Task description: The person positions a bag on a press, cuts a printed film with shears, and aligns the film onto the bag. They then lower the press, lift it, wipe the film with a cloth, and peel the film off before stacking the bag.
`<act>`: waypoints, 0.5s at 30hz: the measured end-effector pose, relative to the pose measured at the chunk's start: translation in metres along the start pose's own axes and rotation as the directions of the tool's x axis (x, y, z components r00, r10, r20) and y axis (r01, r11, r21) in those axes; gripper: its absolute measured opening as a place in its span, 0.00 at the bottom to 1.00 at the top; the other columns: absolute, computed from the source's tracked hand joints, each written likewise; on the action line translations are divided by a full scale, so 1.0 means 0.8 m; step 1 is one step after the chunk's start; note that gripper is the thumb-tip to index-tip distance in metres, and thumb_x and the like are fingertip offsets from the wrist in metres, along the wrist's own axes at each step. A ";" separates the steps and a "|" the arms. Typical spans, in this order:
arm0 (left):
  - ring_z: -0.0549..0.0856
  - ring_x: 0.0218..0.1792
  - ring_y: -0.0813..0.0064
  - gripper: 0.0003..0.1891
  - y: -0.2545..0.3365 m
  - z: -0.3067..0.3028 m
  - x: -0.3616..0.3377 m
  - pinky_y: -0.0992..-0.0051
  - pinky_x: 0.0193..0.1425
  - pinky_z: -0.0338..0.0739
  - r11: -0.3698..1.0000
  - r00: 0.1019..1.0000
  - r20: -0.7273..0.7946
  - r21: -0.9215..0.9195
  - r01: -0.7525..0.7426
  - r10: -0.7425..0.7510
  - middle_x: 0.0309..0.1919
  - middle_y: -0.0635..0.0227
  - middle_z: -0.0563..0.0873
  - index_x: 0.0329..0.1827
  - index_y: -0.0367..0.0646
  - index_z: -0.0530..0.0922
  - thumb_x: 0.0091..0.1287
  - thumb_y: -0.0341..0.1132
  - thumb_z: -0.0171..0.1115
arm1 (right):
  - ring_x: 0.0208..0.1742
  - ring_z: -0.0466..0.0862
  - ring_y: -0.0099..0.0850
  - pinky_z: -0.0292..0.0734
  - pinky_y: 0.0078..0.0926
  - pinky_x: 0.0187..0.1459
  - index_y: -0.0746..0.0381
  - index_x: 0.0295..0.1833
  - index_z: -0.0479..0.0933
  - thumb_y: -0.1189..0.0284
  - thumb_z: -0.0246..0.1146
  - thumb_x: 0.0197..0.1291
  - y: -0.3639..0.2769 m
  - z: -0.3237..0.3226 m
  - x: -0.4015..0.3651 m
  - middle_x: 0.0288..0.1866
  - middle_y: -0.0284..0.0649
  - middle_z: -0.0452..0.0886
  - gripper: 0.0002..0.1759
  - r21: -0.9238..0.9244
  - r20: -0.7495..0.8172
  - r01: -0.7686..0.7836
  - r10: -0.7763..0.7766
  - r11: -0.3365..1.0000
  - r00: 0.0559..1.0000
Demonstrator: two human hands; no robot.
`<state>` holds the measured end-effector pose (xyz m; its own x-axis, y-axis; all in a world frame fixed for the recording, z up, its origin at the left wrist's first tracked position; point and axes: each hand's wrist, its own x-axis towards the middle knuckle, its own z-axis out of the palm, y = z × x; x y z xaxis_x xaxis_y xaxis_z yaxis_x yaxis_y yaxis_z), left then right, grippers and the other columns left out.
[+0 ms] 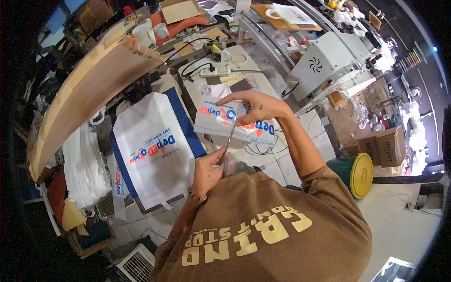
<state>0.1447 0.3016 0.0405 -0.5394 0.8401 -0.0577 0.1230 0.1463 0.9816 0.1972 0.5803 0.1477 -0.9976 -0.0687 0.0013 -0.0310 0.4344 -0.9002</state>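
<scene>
My left hand is closed around the handle end of scissors, whose metal blades point up at a printed sheet. The sheet carries red and blue "DepED" lettering. My right hand pinches the sheet's upper part between thumb and fingers, just above the blade tips. Left of my hands, a white fabric bag with similar print lies flat on a blue board. Part of the scissors' handles is hidden by my left fingers.
A large curved wooden panel rises at the left, above stacked white bags. Behind my hands sit a power strip and a patterned mug. A white machine and a lidded green bin stand at the right.
</scene>
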 end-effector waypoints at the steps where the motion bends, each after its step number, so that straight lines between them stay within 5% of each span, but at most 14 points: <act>1: 0.90 0.47 0.77 0.25 0.000 -0.001 -0.001 0.76 0.53 0.86 1.000 1.000 0.000 0.000 -0.001 0.001 0.49 0.56 0.93 0.65 0.31 0.83 0.66 0.27 0.77 | 0.63 0.84 0.32 0.76 0.32 0.67 0.60 0.72 0.79 0.76 0.75 0.46 0.001 0.001 0.000 0.65 0.44 0.86 0.41 -0.029 -0.021 0.061 -0.061 0.998 0.998; 7: 0.90 0.47 0.77 0.26 -0.003 -0.004 -0.001 0.76 0.52 0.86 0.992 0.995 0.021 -0.082 0.094 -0.093 0.50 0.57 0.93 0.67 0.32 0.82 0.66 0.27 0.77 | 0.57 0.85 0.30 0.80 0.32 0.60 0.58 0.72 0.79 0.76 0.75 0.47 0.001 0.002 -0.002 0.64 0.43 0.87 0.41 0.013 -0.028 0.038 -0.037 0.999 0.999; 13: 0.89 0.47 0.78 0.26 -0.012 -0.005 0.008 0.76 0.52 0.86 0.999 1.000 -0.003 -0.041 0.022 -0.022 0.49 0.58 0.93 0.67 0.35 0.82 0.66 0.28 0.77 | 0.53 0.86 0.29 0.80 0.30 0.54 0.57 0.73 0.78 0.76 0.76 0.47 0.007 0.009 -0.001 0.63 0.43 0.87 0.41 -0.025 -0.017 0.087 -0.087 0.996 0.996; 15: 0.89 0.47 0.79 0.26 -0.004 -0.008 0.006 0.76 0.52 0.85 0.990 0.991 0.039 0.067 0.121 -0.124 0.49 0.58 0.93 0.68 0.36 0.82 0.67 0.27 0.77 | 0.54 0.86 0.29 0.80 0.31 0.56 0.57 0.73 0.78 0.76 0.76 0.47 0.004 0.008 -0.003 0.63 0.43 0.87 0.41 -0.030 -0.010 0.067 -0.067 0.997 0.998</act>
<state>0.1362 0.3021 0.0380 -0.5177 0.8350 -0.1862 0.1122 0.2820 0.9528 0.1998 0.5760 0.1417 -0.9939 -0.0885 0.0664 -0.0997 0.4555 -0.8846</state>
